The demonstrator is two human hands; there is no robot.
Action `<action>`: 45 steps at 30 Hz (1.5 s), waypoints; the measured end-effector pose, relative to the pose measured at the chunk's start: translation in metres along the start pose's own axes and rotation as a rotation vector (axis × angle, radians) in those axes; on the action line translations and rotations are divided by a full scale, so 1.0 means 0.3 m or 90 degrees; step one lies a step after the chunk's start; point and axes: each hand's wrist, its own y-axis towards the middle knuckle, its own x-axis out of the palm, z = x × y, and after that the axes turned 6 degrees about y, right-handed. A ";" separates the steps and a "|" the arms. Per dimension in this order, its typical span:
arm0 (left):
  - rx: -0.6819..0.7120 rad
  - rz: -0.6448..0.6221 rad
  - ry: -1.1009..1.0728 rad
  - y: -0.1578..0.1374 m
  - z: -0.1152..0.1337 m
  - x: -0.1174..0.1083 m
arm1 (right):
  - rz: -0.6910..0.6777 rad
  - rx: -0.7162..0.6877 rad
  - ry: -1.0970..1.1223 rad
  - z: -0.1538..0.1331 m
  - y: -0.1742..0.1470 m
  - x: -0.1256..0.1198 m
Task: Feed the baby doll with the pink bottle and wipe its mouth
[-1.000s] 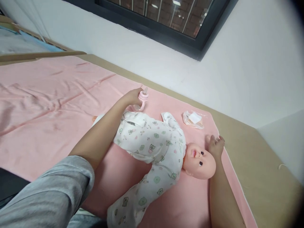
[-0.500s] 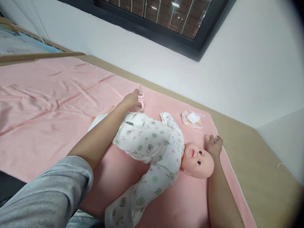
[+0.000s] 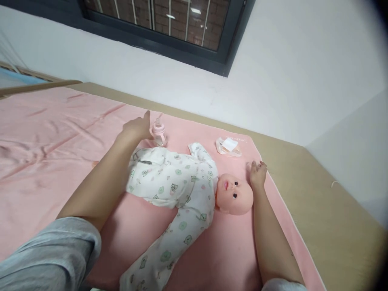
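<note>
From the head view, here's the left hand, one digit lifted and spread from the rest, and right beside those fingers stands the clear baby bottle with a pale-pink collar, nipple up; whether a fingertip touches it, I can't tell! Nearer the wearer from those fingers lies the baby doll in a white suit with green and pink prints, stretching across beneath the left forearm. Over to the right hand, fingers bent, something pale and blurred at their tips, and whether they grip it I can't make out! The doll's smooth head rests just left of that wrist. Beyond those fingers, off to their left, sits a crumpled clear plastic wrapper with a white square, on the soft pink cloth.
</note>
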 end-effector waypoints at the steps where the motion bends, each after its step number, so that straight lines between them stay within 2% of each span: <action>1: -0.010 0.012 0.031 -0.029 0.020 -0.032 | 0.002 0.004 0.003 -0.001 0.000 0.001; 3: 0.002 0.048 0.085 -0.099 0.073 -0.085 | 0.003 0.007 0.009 -0.003 0.000 0.004; 5: 0.084 0.133 0.119 -0.178 0.140 -0.112 | 0.002 0.009 0.017 -0.003 0.001 0.005; 7: 0.189 0.163 0.103 -0.253 0.215 -0.108 | 0.002 0.011 0.026 -0.001 0.003 0.007; 9: 0.290 0.134 0.054 -0.308 0.289 -0.083 | 0.003 0.012 0.036 0.000 0.005 0.008; 12: 0.418 0.042 -0.010 -0.341 0.389 -0.031 | 0.007 0.022 0.061 -0.002 0.007 0.008; 16: 0.569 -0.070 0.007 -0.305 0.504 0.033 | 0.011 0.036 0.065 -0.012 0.009 0.006; 19: 0.622 -0.108 -0.006 -0.257 0.584 0.081 | 0.007 0.034 0.050 -0.017 0.010 0.001; 26: 0.635 -0.400 -0.039 -0.170 0.747 0.213 | 0.010 0.030 0.035 -0.009 0.016 0.000; 32: 0.545 -0.627 -0.035 -0.131 0.854 0.304 | 0.038 -0.038 0.038 -0.016 0.009 -0.006; 36: 0.466 -0.764 -0.046 -0.118 0.889 0.337 | 0.069 -0.105 0.025 -0.040 -0.003 -0.018; 40: 0.402 -0.839 -0.089 -0.126 0.894 0.349 | 0.079 -0.138 0.022 -0.065 -0.018 -0.024; 45: 0.357 -0.833 -0.138 -0.139 0.888 0.363 | 0.116 -0.197 0.065 -0.093 -0.039 -0.025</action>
